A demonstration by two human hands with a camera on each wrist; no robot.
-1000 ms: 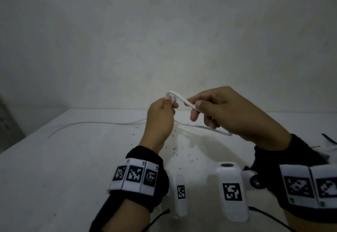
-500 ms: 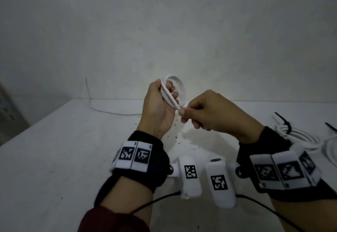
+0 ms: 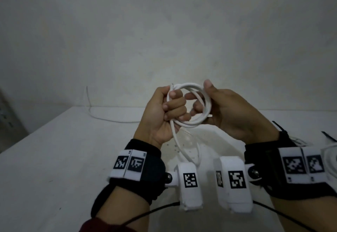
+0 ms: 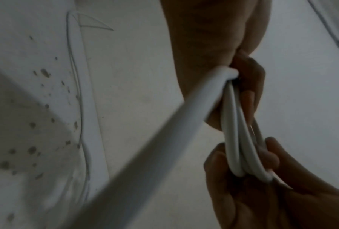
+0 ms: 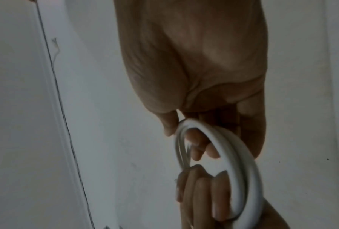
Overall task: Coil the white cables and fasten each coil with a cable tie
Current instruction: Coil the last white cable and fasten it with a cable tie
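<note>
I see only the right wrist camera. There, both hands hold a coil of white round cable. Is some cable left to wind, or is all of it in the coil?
Observer: Some is left. In the head view a loose tail of the white round cable hangs from under the left hand down toward the white table.
Operator: Is there a tie on the coil already?
Observer: No. The head view shows the whole ring of the coil and no tie on it. The left hand grips its left side and the right hand its right side.
Operator: Where can a tie be found?
Observer: What looks like a thin black cable tie lies on the table at the far right edge, beyond the right wrist.
</note>
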